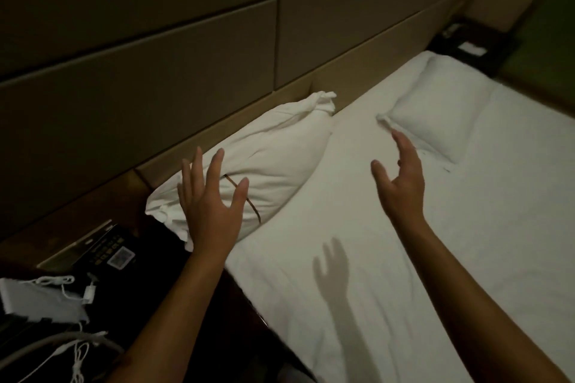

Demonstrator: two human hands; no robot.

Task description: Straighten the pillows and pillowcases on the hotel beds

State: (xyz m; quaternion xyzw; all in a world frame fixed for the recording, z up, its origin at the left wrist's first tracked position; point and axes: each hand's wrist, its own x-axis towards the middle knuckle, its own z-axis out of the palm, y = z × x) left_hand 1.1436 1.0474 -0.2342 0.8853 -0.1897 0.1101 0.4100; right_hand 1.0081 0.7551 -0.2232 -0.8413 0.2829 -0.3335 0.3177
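Observation:
Two white pillows lie at the head of a white bed (389, 258). The near pillow (273, 158) is rumpled, leans against the headboard, and has a thin dark strip lying across it. The far pillow (435, 112) lies flatter to the right. My left hand (208, 205) hovers over the near pillow's lower end, fingers spread, holding nothing. My right hand (401, 180) is raised above the sheet between the two pillows, fingers apart and empty, its fingertips close to the far pillow's near corner.
A padded panel headboard (155, 56) runs behind the bed. At lower left a dark bedside table (124, 289) carries a control panel (109, 252), white cables and a white device (40, 305). Another dark bedside surface (466, 43) stands at the far right.

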